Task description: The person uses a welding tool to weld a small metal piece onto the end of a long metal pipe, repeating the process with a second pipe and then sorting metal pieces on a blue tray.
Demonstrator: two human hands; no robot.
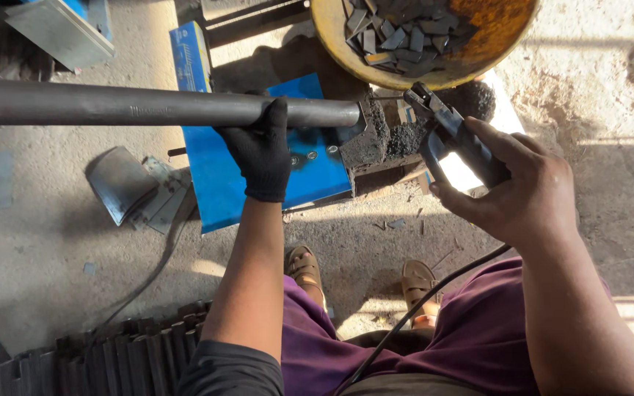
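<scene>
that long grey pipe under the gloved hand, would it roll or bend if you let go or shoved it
The pipe looks like rigid metal, so it likely won't flex. Being round and smooth, it could roll once the gloved left hand lets go. Its length suggests it is heavy and may tip at the unsupported end.

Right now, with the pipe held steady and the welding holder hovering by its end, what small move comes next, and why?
Probably bring the welding holder in the right hand a little left and down, toward the pipe end at the dark block. The gloved left hand already grips the pipe against that block, and the holder's tip sits just short of the joint.
</scene>
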